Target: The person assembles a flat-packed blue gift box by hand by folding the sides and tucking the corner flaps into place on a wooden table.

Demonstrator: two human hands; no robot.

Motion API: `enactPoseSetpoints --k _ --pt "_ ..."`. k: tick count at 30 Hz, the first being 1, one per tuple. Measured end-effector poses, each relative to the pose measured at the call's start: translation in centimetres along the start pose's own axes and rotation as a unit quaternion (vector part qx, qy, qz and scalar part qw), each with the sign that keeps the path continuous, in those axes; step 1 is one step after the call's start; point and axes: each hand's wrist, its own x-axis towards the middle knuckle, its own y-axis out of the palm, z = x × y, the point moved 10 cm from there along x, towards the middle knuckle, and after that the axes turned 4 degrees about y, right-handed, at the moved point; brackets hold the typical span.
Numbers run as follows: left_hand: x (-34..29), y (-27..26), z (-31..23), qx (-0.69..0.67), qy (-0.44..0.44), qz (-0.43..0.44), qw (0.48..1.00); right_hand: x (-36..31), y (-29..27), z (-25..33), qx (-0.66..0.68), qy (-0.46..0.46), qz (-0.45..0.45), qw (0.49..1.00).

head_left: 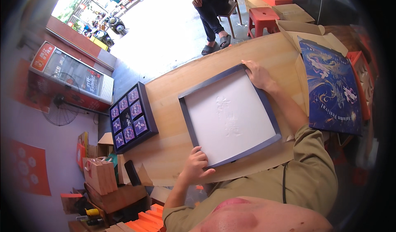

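Note:
A large square box lid (pixel 231 112) lies inside up on the wooden table in front of me, with a white inner face, raised embossed characters and dark blue rims. My right hand (pixel 259 75) grips its far right corner, fingers hooked over the rim. At the near left corner, my left hand (pixel 196 165) holds the rim with curled fingers, its thumb sticking out along the near side. Left of the lid sits a dark gift box (pixel 152 123) holding several square purple packs in compartments. A blue printed panel (pixel 330 87) with gold swirls stands to the right.
The wooden table (pixel 169 92) runs under everything. An open cardboard carton (pixel 301 30) is at the right. A phone (pixel 132 173) lies near the left edge, above stacked boxes and paper bags (pixel 99 176). Beyond the table, a person (pixel 210 13) sits near a red stool (pixel 262 19).

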Motion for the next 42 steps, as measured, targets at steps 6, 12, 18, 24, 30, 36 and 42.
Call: enactPoseSetpoints --k 6,12,18,24,30,36,42 --pt "1.2 -1.3 0.8 -0.018 0.004 -0.004 1.000 0.3 -0.1 1.0 -0.013 0.014 0.034 0.999" --pt "8.5 -8.2 9.2 0.179 -0.052 -0.139 0.973 0.3 -0.1 0.3 -0.026 -0.004 0.009 1.000" --pt "13.7 -8.5 19.8 0.234 -0.149 -0.152 0.949 0.6 0.1 0.2 0.020 0.017 0.036 0.999" --pt "14.4 -6.9 21.4 0.236 -0.136 -0.174 0.946 0.5 0.0 -0.2 0.009 0.024 0.036 0.999" --pt "14.3 -7.3 20.4 0.208 -0.138 -0.183 0.951 0.6 0.2 -1.5 0.155 0.081 -0.010 0.984" --pt "14.2 -7.6 19.9 0.199 -0.134 -0.194 0.951 1.1 0.6 -2.7 0.167 0.075 -0.025 0.983" --pt "14.2 -7.4 20.8 0.185 -0.167 -0.183 0.951 1.3 0.1 -1.6 0.196 0.037 -0.032 0.979"
